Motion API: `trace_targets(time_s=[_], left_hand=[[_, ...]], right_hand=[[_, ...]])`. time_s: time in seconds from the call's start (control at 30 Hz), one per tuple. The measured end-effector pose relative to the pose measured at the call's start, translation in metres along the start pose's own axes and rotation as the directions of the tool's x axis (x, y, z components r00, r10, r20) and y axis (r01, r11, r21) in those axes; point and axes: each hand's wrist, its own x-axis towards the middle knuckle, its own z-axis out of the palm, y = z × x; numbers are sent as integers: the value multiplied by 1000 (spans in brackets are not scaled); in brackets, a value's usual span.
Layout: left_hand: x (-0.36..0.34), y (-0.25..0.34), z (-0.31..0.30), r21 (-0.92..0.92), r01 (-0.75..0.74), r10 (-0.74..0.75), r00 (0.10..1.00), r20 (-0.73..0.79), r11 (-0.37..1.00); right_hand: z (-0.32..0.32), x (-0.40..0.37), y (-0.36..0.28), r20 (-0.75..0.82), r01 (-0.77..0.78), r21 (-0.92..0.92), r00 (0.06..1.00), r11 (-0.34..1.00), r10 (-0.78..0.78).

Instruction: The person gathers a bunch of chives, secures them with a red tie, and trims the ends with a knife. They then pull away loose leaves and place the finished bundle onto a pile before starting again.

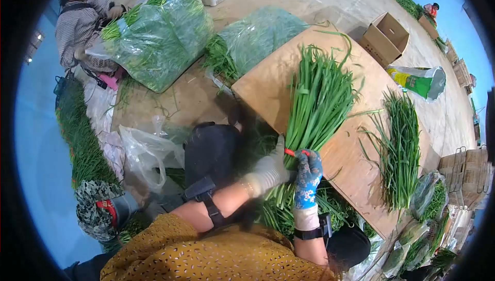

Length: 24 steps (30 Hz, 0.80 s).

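The left hand (269, 171), in a pale knitted glove, is closed around the lower stems of a bundle of long green leaves (315, 100). The right hand (308, 173), in a blue patterned glove, is also closed on the stems, just beside the left hand and touching the bundle from the other side. A red band (290, 152) sits across the stems directly above both hands; the right fingertips appear to pinch it, but the view is too small to confirm.

The bundle lies on a tilted wooden board (273, 74), its leaf tips fanned toward the far edge. A second, loose bunch of greens (399, 147) lies on the same board, well apart to the right.

Beyond the board lie two clear plastic bags of greens (160, 33) and an open cardboard box (384, 36). A co-worker (77, 23) sits at far left, one hand on the nearer bag.
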Motion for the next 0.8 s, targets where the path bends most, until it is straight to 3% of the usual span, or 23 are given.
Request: trace_targets(time_s=[0.13,0.2,0.33,0.43,0.47,0.5,0.57,0.6,0.7,0.73,0.8], left_hand=[[-2,18,15,144,-14,37,986,-162,990],[-6,27,14,159,-2,22,992,-122,987],[-9,24,22,203,-127,160,975,-152,971],[-2,14,14,-155,-194,195,981,-13,969],[4,17,7,-470,-223,296,951,88,854],[8,23,-2,-735,-137,392,901,187,664],[64,-12,43,-703,-138,419,874,244,698],[69,-17,55,-700,-188,458,861,220,689],[72,-31,90,-719,-310,563,815,135,622],[75,-38,102,-733,-315,578,805,130,603],[82,-65,122,-758,-316,606,785,129,571]], right_hand=[[-9,-6,9,-111,-161,341,972,926,210],[-14,-6,3,-80,-273,505,930,819,359],[-31,-5,14,-76,-280,642,903,714,422],[-59,-7,27,-5,-314,682,901,660,434],[-69,-6,30,29,-371,672,878,641,478],[-76,-9,34,65,-398,709,859,582,508],[-87,-15,40,151,-450,767,820,457,552],[-87,-20,39,157,-442,773,828,455,539],[-101,-38,31,238,-438,861,796,259,557],[-98,-40,28,131,-437,867,665,240,735],[-109,-56,59,196,-529,821,613,214,765]])
